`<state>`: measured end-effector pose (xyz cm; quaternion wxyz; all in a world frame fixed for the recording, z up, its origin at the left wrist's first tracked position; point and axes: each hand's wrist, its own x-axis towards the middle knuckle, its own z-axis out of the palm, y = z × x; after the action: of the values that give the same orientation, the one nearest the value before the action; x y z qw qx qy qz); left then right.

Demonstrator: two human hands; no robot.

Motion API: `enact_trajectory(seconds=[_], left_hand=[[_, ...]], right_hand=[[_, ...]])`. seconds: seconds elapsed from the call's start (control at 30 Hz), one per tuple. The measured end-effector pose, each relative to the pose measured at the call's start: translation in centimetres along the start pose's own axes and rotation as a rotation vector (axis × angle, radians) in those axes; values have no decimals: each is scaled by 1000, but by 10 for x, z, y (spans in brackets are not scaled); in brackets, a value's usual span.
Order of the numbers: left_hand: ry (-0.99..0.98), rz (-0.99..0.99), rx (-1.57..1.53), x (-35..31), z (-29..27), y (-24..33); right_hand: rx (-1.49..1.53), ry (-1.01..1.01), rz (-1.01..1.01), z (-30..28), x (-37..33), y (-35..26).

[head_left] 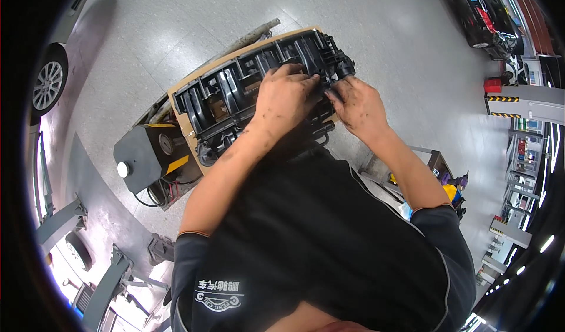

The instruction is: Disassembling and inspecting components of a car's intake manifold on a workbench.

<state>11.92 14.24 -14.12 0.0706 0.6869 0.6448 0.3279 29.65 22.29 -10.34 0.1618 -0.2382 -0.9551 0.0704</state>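
A black plastic engine intake manifold with curved runners lies on a sheet of brown cardboard in front of me. Over its right half, my left hand is closed, with bent fingers gripping the manifold; the fingertips are partly hidden. My right hand is at the manifold's right end, thumb and fingers pinched close to a round black fitting. What sits between those fingers is too small and dark to make out. Both hands carry dark smudges, and their fingertips nearly meet.
Left of the cardboard stands a dark grey box-shaped unit with a white cap and a cable. A metal pipe sticks out behind the cardboard. At the right, a cart holds tools. Cars and lift arms stand around on the grey floor.
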Motion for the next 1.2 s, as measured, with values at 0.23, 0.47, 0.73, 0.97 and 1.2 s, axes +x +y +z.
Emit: enact_trajectory(seconds=[0.23,0.47,0.73,0.97,1.2], left_hand=[[60,19,-1,-5,0,8],[13,10,8,-7,-2,5],[-43,19,119,8,-12,11],[-74,137,139,12,-3,10],[-137,56,213,5,-11,6]], right_hand=[[-43,46,24,5,-6,-2],[103,162,88,2,-15,-5],[67,87,251,46,-19,-2],[123,226,476,36,-20,-27],[243,340,465,47,-39,-40]])
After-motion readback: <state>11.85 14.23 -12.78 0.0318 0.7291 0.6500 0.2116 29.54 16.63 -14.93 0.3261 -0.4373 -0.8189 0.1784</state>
